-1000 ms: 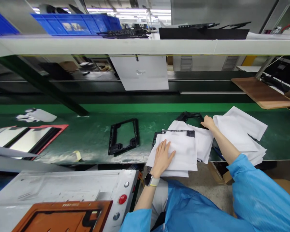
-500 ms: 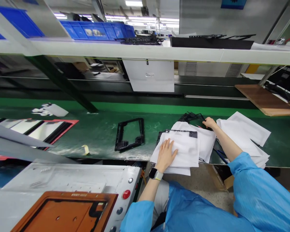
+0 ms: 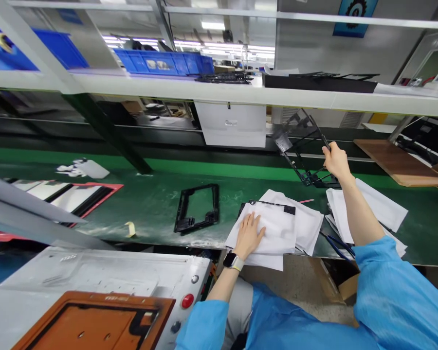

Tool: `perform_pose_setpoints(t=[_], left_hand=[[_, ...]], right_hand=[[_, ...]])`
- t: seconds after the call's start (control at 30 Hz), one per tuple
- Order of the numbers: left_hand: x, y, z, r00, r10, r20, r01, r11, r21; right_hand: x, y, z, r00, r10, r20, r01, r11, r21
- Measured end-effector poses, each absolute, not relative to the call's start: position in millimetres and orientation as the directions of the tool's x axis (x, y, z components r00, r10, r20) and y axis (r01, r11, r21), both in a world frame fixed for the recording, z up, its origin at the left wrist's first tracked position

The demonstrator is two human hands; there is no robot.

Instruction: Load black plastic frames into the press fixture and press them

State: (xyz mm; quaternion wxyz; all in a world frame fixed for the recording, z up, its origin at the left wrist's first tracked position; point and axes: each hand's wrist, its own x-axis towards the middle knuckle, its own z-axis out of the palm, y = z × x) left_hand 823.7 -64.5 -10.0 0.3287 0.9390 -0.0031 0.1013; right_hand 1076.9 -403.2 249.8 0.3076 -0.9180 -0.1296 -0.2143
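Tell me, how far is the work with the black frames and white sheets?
Done: one black frame lies bare on the green belt. In hand: the right hand holds a second frame in the air; the left hand rests flat on a white sheet stack. Left: more white sheets lie at the right.

Blue smock sleeves; smartwatch (image 3: 232, 261) with pale band on left wrist.

A black plastic frame (image 3: 199, 209) lies flat on the green conveyor belt (image 3: 146, 194). Farther left on the belt rest a red-edged panel (image 3: 76, 194) and some white scraps (image 3: 82, 168). A machine (image 3: 105, 277) with a red button (image 3: 187, 301) carries an orange fixture plate (image 3: 95, 321). Blue bins (image 3: 160, 62) stand on the white shelf (image 3: 211, 90) above, and a brown board (image 3: 397, 155) lies at the right.
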Motion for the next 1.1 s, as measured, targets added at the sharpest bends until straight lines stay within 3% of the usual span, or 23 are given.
perform_pose_setpoints(t=[0.13, 0.33, 0.57, 0.77, 0.93, 1.1], left_hand=[[832.3, -64.6, 13.2, 0.963, 0.123, 0.241, -0.103, -0.657, 0.747], [834.6, -60.6, 76.0, 0.926, 0.249, 0.284, -0.205, -0.302, 0.931], [822.3, -53.2, 123.1, 0.917, 0.306, 0.257, -0.326, 0.202, 0.924], [799.3, -55.5, 146.8, 0.861, 0.429, 0.275, -0.372, 0.160, 0.914], [788.6, -55.1, 161.8, 0.811, 0.526, 0.254, -0.377, 0.139, 0.916], [784.7, -49.6, 162.8, 0.772, 0.609, 0.181, -0.332, 0.144, 0.932]], right_hand=[[1049.4, -372.8, 279.8, 0.873, 0.075, 0.482, 0.442, -0.541, -0.715], [992.9, -312.8, 280.5, 0.870, 0.278, 0.408, 0.485, -0.329, -0.811], [957.0, -257.7, 247.7, 0.862, 0.408, 0.302, 0.386, -0.140, -0.912], [947.6, -230.8, 218.8, 0.872, 0.372, 0.318, 0.391, -0.138, -0.910], [938.2, -218.1, 208.0, 0.827, 0.502, 0.251, 0.252, 0.068, -0.965], [935.8, -219.4, 194.3, 0.794, 0.589, 0.151, 0.090, 0.131, -0.987]])
